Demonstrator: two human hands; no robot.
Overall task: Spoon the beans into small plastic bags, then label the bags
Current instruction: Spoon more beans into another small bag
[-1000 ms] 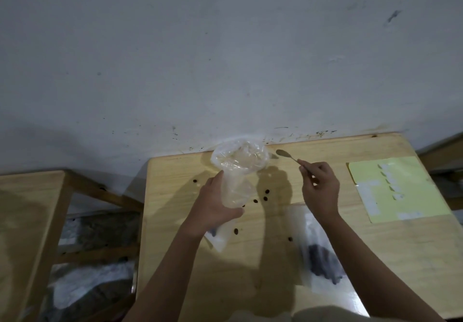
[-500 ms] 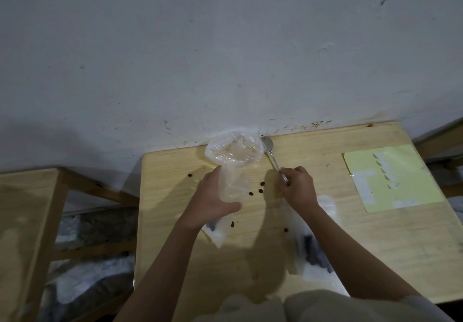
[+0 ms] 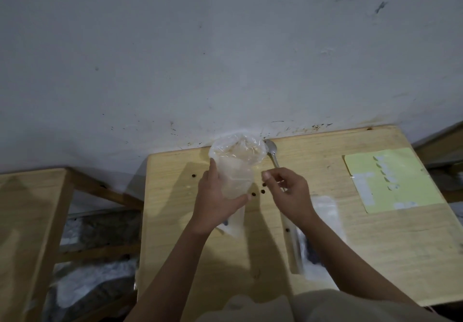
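My left hand (image 3: 215, 201) grips a clear plastic bag (image 3: 236, 169) round its middle and holds it upright, its mouth open near the wall. A metal spoon (image 3: 271, 149) lies on the wooden table (image 3: 375, 259) just right of the bag, with its handle running under my right hand (image 3: 288, 194). That hand hovers beside the bag with thumb and fingers loosely bent, and its thumb is off the handle. Several loose dark beans (image 3: 262, 191) lie between my hands. A bag of dark beans (image 3: 309, 254) lies flat under my right forearm. A yellow label sheet (image 3: 400, 184) sits at the right.
Another small clear bag (image 3: 236, 224) lies flat under my left wrist. A stray bean (image 3: 193, 176) lies left of the bag. The wall stands right behind the table. A second wooden table (image 3: 32, 209) is at the left, with bags on the floor between.
My right hand laid the spoon down beside the bag and let go of it. My left hand kept holding the bag upright.
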